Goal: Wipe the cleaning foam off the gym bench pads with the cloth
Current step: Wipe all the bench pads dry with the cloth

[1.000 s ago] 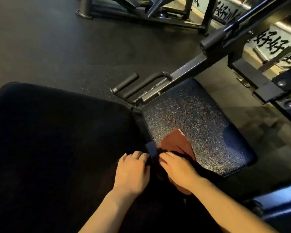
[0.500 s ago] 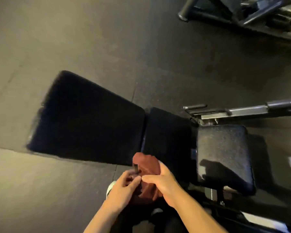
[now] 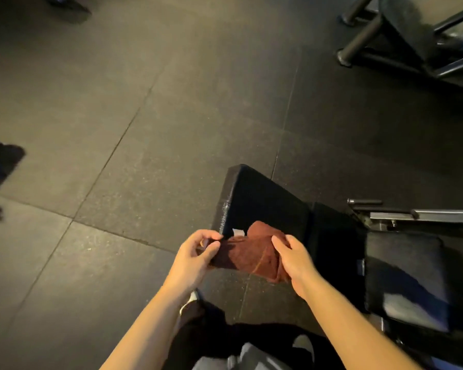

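Between the earlier frames and this one, the rust-brown terry cloth [image 3: 254, 256] had left the textured black seat pad [image 3: 404, 279] and been raised into the air, and the view had swung leftward. Left hand [image 3: 195, 256] pinched the cloth's left edge between thumb and curled fingers; right hand [image 3: 294, 259] gripped the right edge, fingers folded over it. Cloth was stretched between them, in front of the long black upholstered back pad [image 3: 262, 201] and clear of it, probably being refolded to expose a clean face. Seat pad lay to the right of the back pad, with pale sheen that may have been foam or reflection; which could not be told. Grey rubber floor tiles [image 3: 118, 129] lay to the back pad's left.
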The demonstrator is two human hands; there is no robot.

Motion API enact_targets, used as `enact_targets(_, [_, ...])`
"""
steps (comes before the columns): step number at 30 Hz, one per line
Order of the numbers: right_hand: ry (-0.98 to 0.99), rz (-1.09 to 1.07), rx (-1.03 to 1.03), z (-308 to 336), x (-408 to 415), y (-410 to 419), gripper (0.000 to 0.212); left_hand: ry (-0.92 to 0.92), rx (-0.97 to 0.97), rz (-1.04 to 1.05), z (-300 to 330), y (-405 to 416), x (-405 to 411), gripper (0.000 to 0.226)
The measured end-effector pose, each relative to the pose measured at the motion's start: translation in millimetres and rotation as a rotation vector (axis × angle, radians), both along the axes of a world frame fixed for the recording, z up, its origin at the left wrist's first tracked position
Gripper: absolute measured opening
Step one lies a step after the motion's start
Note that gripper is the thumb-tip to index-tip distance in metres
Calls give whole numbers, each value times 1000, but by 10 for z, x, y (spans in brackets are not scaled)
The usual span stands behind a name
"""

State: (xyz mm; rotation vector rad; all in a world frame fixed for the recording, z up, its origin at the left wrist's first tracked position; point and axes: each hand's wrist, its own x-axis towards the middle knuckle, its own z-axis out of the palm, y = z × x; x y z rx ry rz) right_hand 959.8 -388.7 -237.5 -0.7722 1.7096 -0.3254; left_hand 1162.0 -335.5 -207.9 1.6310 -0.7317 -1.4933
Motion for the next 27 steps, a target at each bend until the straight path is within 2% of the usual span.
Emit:
enact_targets(4, [-129,-446,33,134,438,-314,36,-132,-73,-153,142,-358,643,23])
enact_targets(6, [-208,-521,80,16,395,-458,39,-152,-49,-169,146,-493,843,21])
enact_targets(10, [-133,-437,57,130,457,-512,50,-86,52,-121,62,-712,1097,14])
enact_targets(12, [-71,-259,76,165,658,-567,60,-101,80,-101,42,-889,1190,15])
enact_targets(16, [76,32,148,-178,1222,-856,66,-112,74,-156,114,-1394,1428,13])
enact_targets(19, [262,270,251,-540,1504,-1090,55,-166,49,-278,145,-1905,1647,13])
enact_targets(22, [331,331,320,-847,1610,-1251,53,-257,52,-453,158,-2468,1879,14])
enact_targets(27, [400,338,396,-815,1746,-1433,63,-315,79,-623,218,-3273,2104,13])
